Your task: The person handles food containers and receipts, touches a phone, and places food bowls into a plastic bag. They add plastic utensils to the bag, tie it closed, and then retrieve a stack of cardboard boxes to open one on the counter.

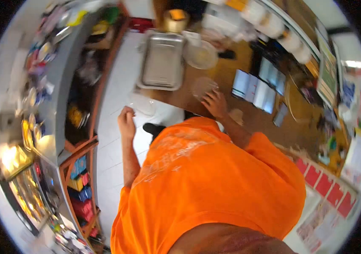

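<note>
My left hand (126,122), its fingers closed at the edge, holds a clear plastic lid (142,104) out over the white floor tiles, left of the brown table. My right hand (215,103) is over the table's near side, with its fingers bent over the rim of a clear round plastic container (204,86). The container looks empty, though blur hides its details. Beyond both hands a rectangular metal tray (162,63) lies at the table's left edge. To its right is a round pale bowl (201,56) with something light inside.
Several phones or glossy screens (252,89) lie on the brown table (252,122), with a single phone (280,114) nearer. A gold-coloured tin (176,20) stands behind the tray. White rolls or containers (269,25) line the back. Left, a counter (64,55) tops red-framed shelves.
</note>
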### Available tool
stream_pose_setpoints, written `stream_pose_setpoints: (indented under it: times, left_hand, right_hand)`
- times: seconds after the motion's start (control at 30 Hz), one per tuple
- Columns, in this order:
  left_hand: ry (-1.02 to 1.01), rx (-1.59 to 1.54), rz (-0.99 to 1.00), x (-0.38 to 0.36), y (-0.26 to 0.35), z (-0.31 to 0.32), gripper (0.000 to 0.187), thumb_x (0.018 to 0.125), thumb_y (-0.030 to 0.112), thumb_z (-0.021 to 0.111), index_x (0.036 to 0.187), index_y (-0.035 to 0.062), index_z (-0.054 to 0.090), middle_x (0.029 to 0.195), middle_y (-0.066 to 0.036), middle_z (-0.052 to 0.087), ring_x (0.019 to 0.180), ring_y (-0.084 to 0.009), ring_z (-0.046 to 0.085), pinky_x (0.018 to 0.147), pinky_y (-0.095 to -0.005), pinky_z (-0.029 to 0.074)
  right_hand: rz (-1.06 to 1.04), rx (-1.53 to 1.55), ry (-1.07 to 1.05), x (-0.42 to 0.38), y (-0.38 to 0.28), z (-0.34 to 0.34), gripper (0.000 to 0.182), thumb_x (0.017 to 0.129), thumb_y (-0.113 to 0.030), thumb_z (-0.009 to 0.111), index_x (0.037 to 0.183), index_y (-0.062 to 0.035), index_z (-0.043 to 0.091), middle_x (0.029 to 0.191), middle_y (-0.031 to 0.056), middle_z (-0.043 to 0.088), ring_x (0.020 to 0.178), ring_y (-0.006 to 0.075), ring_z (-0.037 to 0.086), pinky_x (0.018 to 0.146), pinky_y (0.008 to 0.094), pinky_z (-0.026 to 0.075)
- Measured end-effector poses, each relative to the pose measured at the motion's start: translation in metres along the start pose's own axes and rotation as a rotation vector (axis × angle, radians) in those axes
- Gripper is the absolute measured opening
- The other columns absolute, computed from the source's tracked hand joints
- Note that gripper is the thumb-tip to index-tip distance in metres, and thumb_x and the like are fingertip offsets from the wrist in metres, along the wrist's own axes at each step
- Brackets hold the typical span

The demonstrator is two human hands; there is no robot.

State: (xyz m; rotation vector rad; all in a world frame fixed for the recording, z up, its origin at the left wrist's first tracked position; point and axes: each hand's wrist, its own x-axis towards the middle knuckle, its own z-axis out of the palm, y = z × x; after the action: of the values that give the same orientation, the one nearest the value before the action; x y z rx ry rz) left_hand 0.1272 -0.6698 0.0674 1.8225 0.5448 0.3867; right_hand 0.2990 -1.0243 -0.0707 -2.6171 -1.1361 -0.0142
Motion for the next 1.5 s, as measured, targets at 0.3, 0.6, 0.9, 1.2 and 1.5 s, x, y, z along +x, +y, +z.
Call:
stream_pose_setpoints:
  times: [0.3,0.6,0.9,1.2,1.5]
  left_hand:
    - [0.449,-0.501,-0.149,-0.054,-0.068,-0.211,0.022,0.096,0.016,0.041,0.097,-0.0011,0.054,0.122,-0.01,0.046,0.114,-0.0282,0.053,0.084,-0.0439,0.053]
    - [0.963,-0.758,-0.156,-0.082,-0.139,-0.424,0.034,0.098,0.02,0.036,0.12,-0.0029,0.047,0.117,-0.012,0.051,0.114,-0.0298,0.054,0.09,-0.0439,0.051]
    - [1.63,-0.794,-0.319,-0.017,-0.362,-0.623,0.019,0.096,0.027,0.043,0.104,0.0104,0.05,0.105,-0.002,0.054,0.096,-0.0204,0.06,0.071,-0.034,0.051]
    - [2.077,-0.603,-0.926,0.006,-0.341,-0.687,0.035,0.091,0.035,0.054,0.098,0.001,0.055,0.092,-0.011,0.061,0.078,-0.0243,0.059,0.061,-0.0349,0.047]
    - [1.202,-0.353,-0.425,0.088,-0.359,-0.772,0.053,0.093,0.047,0.046,0.122,0.0031,0.052,0.117,-0.01,0.056,0.108,-0.0189,0.05,0.087,-0.0377,0.044]
  right_hand:
    - [0.395,-0.027,-0.177,0.036,-0.06,-0.047,0.022,0.08,-0.02,0.064,0.096,-0.0052,0.066,0.098,0.0119,0.065,0.097,0.0285,0.06,0.089,0.0452,0.044]
    - [0.547,0.357,0.786,0.171,-0.253,-0.083,0.03,0.092,-0.024,0.055,0.1,0.0041,0.062,0.099,0.0169,0.066,0.094,0.0275,0.063,0.083,0.0358,0.049]
    - [0.271,1.57,-0.29,0.436,-0.546,0.031,0.015,0.094,-0.016,0.047,0.103,-0.0039,0.048,0.11,0.0145,0.057,0.103,0.0342,0.06,0.087,0.0389,0.048]
    - [0.453,1.569,-1.407,0.581,-0.837,0.209,0.013,0.091,-0.018,0.048,0.101,-0.0094,0.048,0.104,0.0116,0.06,0.09,0.0293,0.064,0.07,0.039,0.049]
    - [0.169,1.012,-0.437,0.554,-0.988,0.353,0.039,0.087,-0.039,0.06,0.091,-0.0011,0.058,0.082,0.0138,0.061,0.076,0.0273,0.059,0.071,0.0386,0.045]
